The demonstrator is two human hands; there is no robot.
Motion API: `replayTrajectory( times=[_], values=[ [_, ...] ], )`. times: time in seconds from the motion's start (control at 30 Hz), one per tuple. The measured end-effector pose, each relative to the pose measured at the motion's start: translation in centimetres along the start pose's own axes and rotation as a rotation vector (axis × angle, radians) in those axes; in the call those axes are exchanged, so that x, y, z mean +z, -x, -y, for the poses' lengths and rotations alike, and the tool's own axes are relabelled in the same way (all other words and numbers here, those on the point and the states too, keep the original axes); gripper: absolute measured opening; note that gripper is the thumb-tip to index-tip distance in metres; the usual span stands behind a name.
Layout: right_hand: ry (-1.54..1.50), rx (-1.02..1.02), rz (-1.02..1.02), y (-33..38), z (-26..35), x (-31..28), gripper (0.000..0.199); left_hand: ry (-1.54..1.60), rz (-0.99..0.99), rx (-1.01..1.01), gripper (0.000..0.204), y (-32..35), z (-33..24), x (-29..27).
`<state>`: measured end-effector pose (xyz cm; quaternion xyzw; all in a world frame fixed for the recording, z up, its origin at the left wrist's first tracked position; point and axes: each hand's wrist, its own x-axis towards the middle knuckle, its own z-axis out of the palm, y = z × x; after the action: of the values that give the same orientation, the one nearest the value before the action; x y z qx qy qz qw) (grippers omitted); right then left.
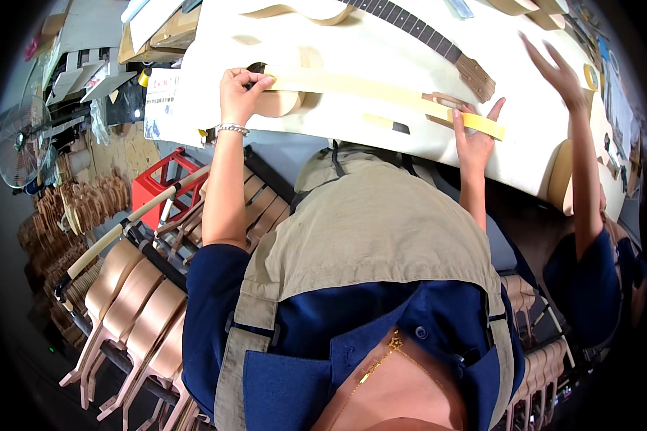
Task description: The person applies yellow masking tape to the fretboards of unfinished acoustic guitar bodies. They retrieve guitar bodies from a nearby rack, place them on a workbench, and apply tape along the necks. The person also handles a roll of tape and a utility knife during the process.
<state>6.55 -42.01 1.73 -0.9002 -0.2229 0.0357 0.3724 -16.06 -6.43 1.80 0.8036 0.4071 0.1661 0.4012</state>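
Note:
A long strip of pale yellow masking tape (pixel 352 87) is stretched between my hands, just above the white worktable (pixel 323 123). My left hand (pixel 239 95) pinches its free end between thumb and fingertips. At the other end, my right hand (pixel 474 147) holds the tape roll (pixel 486 126), with one finger sticking out. Partly hidden under the strip lies a small pale wooden instrument body (pixel 279 105); a slim brown wooden piece shows near the right hand. On the table just below the strip is a short yellow piece with a dark end (pixel 392 125).
A dark fretted neck with a wooden headstock (pixel 476 79) lies beyond the tape. Another person's raised hand (pixel 557 72) is over the table at right. A red stool (pixel 151 187) and a rack of wooden instrument bodies (pixel 147 305) stand at left, with a fan (pixel 23 144) farther off.

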Motion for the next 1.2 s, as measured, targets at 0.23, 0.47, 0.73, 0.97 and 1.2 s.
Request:
replayTrajectory(
  times=[0.23,0.47,0.73,0.97,1.2],
  values=[
    [-0.245,0.12,-0.039,0.1,0.2,0.7,0.095,-0.262,-0.08,0.159,0.027,0.2,-0.3,0.5],
    [-0.035,0.101,-0.1,-0.2,-0.3,1.4,0.099,-0.64,-0.056,0.503,0.061,4.4,-1.0,2.3],
    [0.196,0.011,-0.128,0.2,-1.0,2.1,0.096,-0.782,0.114,0.41,0.082,7.8,-3.6,7.2],
    [0.064,-0.103,-0.22,0.6,-1.9,3.7,0.078,-0.266,0.532,1.267,0.036,9.3,-10.8,17.4],
    [0.045,-0.052,-0.176,0.9,-1.8,4.1,0.071,-0.711,0.437,0.678,0.017,9.4,-10.2,16.0]
  ],
)
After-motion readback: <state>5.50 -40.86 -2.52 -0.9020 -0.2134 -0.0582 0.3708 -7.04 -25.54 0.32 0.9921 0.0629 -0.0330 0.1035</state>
